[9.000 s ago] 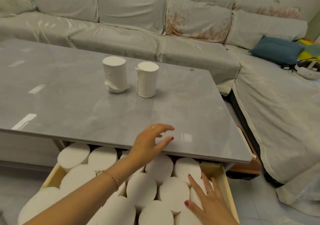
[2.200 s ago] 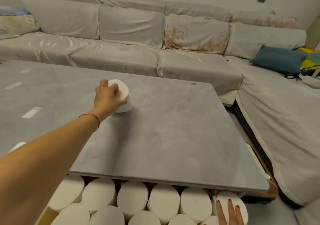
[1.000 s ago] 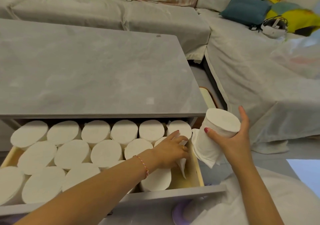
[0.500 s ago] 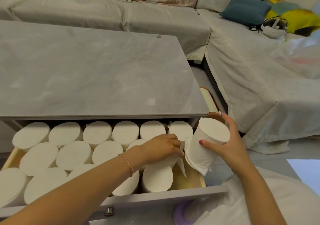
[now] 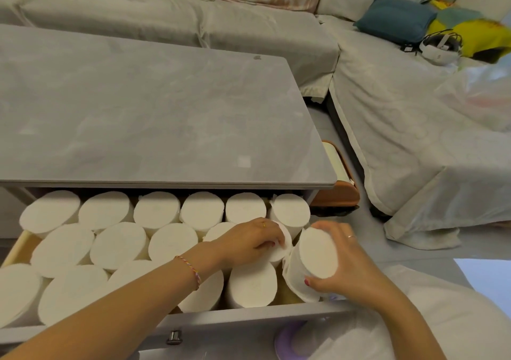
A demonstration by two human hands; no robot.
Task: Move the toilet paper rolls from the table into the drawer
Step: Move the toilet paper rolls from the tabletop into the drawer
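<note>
The drawer (image 5: 249, 316) is pulled out under the bench (image 5: 154, 116) and packed with white toilet paper rolls (image 5: 119, 245) standing on end, flat tops up. I count six in the back row by the bench edge, about four in the middle row to the left of my fingers, and at least five along the front wall, though my left forearm hides part of that row, so the count is not exact. My right hand (image 5: 343, 263) is curled round one more roll (image 5: 315, 260), held tilted at the drawer's right end, its lower edge just inside the front corner. Beside it, my left hand (image 5: 253, 242) has its fingers (image 5: 272, 239) bent over the top of another roll (image 5: 280, 247) wedged between the packed ones, touching the roll in my right hand. Beyond my fingers the sofa (image 5: 249, 22) wraps round the bench, with a blue cushion (image 5: 395, 23) and a white headset (image 5: 439, 45) far off to the right.
</note>
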